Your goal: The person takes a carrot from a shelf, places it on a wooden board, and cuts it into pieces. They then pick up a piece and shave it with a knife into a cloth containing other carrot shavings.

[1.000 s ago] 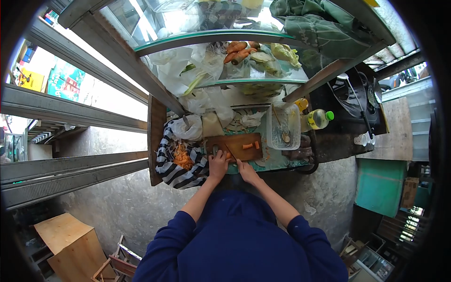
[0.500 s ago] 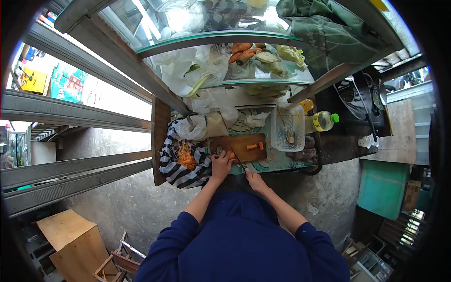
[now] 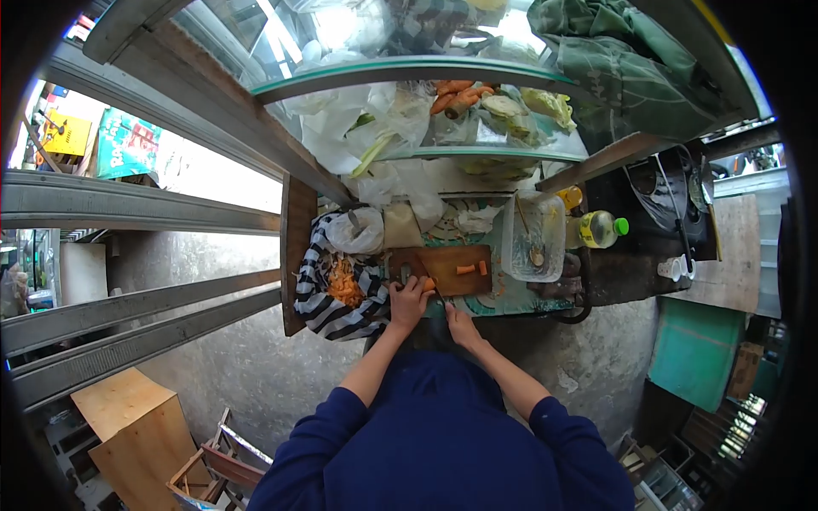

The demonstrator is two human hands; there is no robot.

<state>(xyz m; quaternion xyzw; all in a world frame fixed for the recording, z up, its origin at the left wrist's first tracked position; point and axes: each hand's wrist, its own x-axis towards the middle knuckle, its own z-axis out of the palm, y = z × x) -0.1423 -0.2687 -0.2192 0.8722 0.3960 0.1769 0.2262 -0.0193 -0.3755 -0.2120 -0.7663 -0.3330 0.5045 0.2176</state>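
Observation:
On the wooden cutting board (image 3: 452, 261), my left hand (image 3: 409, 302) is closed over a piece of carrot (image 3: 429, 284), fingertips pressing it to the wood. My right hand (image 3: 463, 325) grips a knife (image 3: 442, 298) by its handle, the blade angled up and left beside the carrot. Cut carrot pieces (image 3: 466, 269) lie on the board's right part. Left of the board, a black-and-white striped plastic bag (image 3: 326, 319) stands open around shredded orange carrot (image 3: 345, 285).
A clear plastic container (image 3: 532, 234) with a spoon stands right of the board, beside a green-capped bottle (image 3: 603, 228). Above, a glass shelf (image 3: 477, 155) holds carrots (image 3: 460, 95) and bagged greens. A black stove (image 3: 660, 204) is at the right.
The whole view has shifted slightly. The knife blade, which lay across the board earlier, now sits lower, close to my left fingers. Both hands keep their hold.

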